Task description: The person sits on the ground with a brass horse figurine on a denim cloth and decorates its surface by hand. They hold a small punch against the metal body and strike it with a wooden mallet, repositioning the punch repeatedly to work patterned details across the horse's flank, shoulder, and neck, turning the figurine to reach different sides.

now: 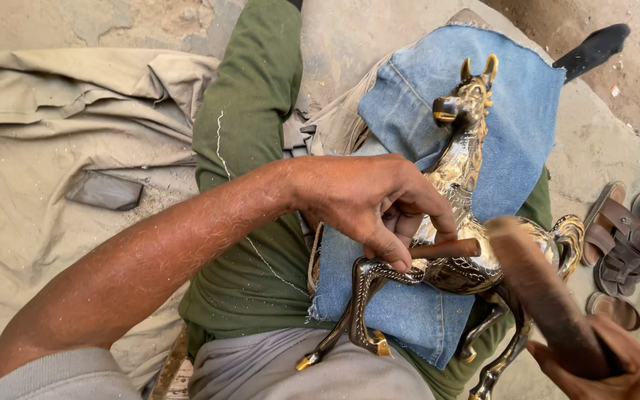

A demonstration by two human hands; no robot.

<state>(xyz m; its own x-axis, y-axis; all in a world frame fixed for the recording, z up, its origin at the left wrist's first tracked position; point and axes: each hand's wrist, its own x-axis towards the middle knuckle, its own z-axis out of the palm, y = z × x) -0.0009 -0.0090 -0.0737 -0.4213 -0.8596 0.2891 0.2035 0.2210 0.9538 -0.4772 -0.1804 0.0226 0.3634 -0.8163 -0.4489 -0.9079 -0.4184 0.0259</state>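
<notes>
One brass horse (pixel 462 222) lies on its side across the person's lap, on one blue denim cloth (pixel 512 118) spread over the green trousers (pixel 250 111). Its head, with two pointed ears, points away from the person; its legs reach back toward the person's waist, and four hooves show, the front two gold-tipped at the near edge of the cloth.

The left hand (pixel 368 200) rests on the horse's shoulder and is clenched round one short brown punch (pixel 446 248), pinched between thumb and fingers, its tip set against the horse's flank. The right hand (pixel 616 363), at the corner nearest the horse's hind legs, grasps one dark wooden mallet (pixel 538 292) by its lower end; the mallet's head hovers just over the horse's rump, close to the free end of the punch, though whether they touch cannot be told. One curled tail (pixel 570 233) shows just beyond the mallet.

Left of the horse, past the green leg, one tan sheet (pixel 53 148) covers the ground, and one flat dark stone (pixel 105 191) lies on it, well apart from the horse. Right of the horse, on bare ground, lie brown sandals (pixel 620 244); two are plain, with parts of others at the edge. Beyond the horse's head one dark-socked foot (pixel 594 46) stretches out.
</notes>
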